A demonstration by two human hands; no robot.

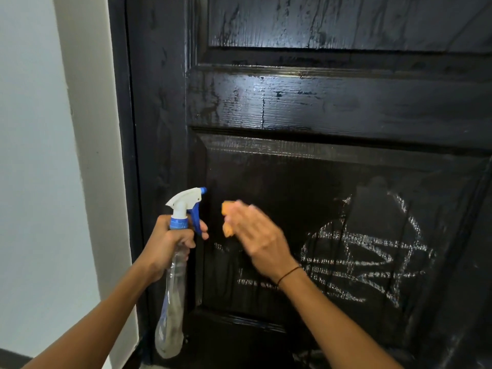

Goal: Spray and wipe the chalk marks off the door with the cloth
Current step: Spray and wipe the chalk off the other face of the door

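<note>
A white wall [40, 155] runs down the far left, and just beside it the left hand [170, 243] grips the neck of a clear spray bottle [173, 296], fingers curled round it, one on the blue trigger, nozzle aimed at the door [319, 107]. To its right the right hand [255, 235], fingers fairly straight, presses an orange cloth [226, 222] flat to the lower panel. Farther right, chalk marks [367, 257] cover that panel, while the panels above shine wet.

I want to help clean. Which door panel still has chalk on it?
The lower panel, where the right hand presses the cloth. White chalk marks cover it; the upper panel shows none.
</note>
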